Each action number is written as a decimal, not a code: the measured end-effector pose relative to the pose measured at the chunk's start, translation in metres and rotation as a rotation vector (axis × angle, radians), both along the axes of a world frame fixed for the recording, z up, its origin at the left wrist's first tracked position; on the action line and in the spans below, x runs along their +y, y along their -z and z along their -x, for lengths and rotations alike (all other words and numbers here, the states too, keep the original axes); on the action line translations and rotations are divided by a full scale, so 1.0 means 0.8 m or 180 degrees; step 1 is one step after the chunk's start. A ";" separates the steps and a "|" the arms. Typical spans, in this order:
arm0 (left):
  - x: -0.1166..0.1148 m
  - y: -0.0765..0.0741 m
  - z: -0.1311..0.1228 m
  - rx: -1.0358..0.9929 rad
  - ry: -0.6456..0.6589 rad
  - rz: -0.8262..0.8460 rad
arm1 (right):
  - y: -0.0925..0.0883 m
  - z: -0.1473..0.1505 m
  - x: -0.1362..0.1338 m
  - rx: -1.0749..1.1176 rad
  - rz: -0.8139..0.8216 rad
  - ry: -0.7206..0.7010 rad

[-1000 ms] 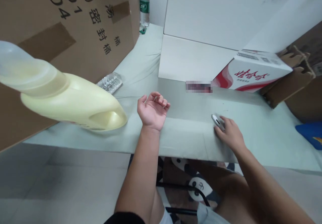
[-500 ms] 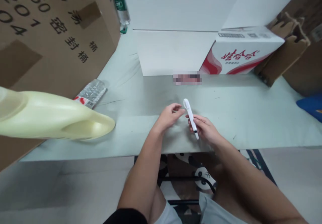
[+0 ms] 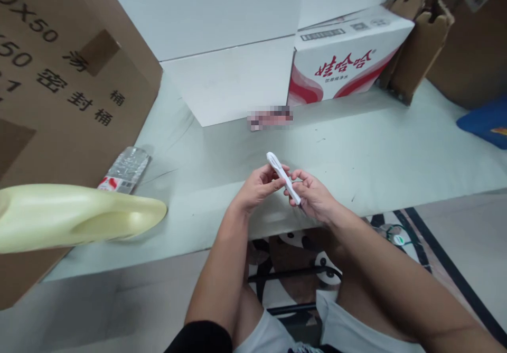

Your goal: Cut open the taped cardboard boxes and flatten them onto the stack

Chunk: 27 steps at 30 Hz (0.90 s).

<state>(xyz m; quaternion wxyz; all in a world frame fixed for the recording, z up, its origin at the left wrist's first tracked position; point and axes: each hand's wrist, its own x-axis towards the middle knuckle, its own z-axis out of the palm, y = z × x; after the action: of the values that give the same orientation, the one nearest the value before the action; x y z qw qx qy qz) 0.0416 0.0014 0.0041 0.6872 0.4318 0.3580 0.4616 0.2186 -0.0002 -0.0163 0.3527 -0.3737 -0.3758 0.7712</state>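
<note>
Though one-handed earlier, white tool seemingly two-handed.

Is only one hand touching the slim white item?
No, the left hand and right hand both hold the slim white item.

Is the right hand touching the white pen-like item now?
Touching. The head view shows the right hand with its thumb and fingers against the near end of the white pen-like item.

Soft, diffuse light casts faint shadows on the table, with 1 strip pixelated.
</note>
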 end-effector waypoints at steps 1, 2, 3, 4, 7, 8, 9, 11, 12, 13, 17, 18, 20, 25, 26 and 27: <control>0.001 0.000 -0.003 -0.0028 -0.0158 0.0002 | 0.000 -0.002 0.001 -0.0092 -0.0013 -0.0007; 0.002 0.000 -0.004 -0.0080 -0.0382 0.0017 | 0.000 -0.004 0.004 -0.0235 -0.0053 0.0004; 0.005 0.001 -0.003 -0.0154 -0.0668 0.0044 | 0.001 -0.008 0.006 -0.0433 -0.0115 0.0057; 0.008 0.000 0.000 -0.0232 -0.0992 0.0079 | 0.003 -0.012 0.009 -0.0657 -0.0188 0.0158; 0.019 -0.003 0.016 -0.0415 -0.1851 0.0224 | 0.007 -0.026 0.015 -0.1148 -0.0361 0.0495; 0.023 -0.004 0.022 -0.0473 -0.2066 0.0267 | 0.008 -0.029 0.016 -0.1207 -0.0394 0.0521; 0.025 -0.006 0.028 -0.0544 -0.2245 0.0304 | 0.009 -0.031 0.015 -0.1233 -0.0425 0.0490; 0.028 -0.009 0.036 -0.0729 -0.2472 0.0382 | 0.009 -0.031 0.013 -0.1281 -0.0507 0.0356; 0.029 -0.010 0.039 -0.0821 -0.2533 0.0417 | 0.009 -0.030 0.012 -0.1316 -0.0543 0.0288; 0.030 -0.011 0.041 -0.0897 -0.2572 0.0442 | 0.010 -0.028 0.010 -0.1355 -0.0572 0.0234; 0.028 -0.013 0.042 -0.0991 -0.2584 0.0493 | 0.014 -0.020 0.009 -0.1499 -0.0769 0.0072; 0.027 -0.014 0.041 -0.0960 -0.2508 0.0462 | 0.015 -0.019 0.009 -0.1523 -0.0838 0.0033; 0.024 -0.016 0.039 -0.0879 -0.2281 0.0290 | 0.017 -0.018 0.009 -0.1565 -0.0950 -0.0017; 0.017 -0.021 0.039 -0.0923 -0.2005 -0.0075 | 0.020 -0.018 0.008 -0.1675 -0.1020 -0.0088; 0.016 -0.021 0.040 -0.0943 -0.1998 -0.0041 | 0.020 -0.018 0.008 -0.1684 -0.1024 -0.0104; 0.015 -0.021 0.042 -0.0949 -0.1990 0.0000 | 0.020 -0.018 0.008 -0.1688 -0.1031 -0.0117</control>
<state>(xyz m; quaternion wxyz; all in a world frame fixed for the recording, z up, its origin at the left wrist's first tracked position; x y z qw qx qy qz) 0.0081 0.0132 0.0210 0.5574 0.2289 0.3686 0.7078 0.2329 0.0063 -0.0323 0.2833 -0.4939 -0.5793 0.5832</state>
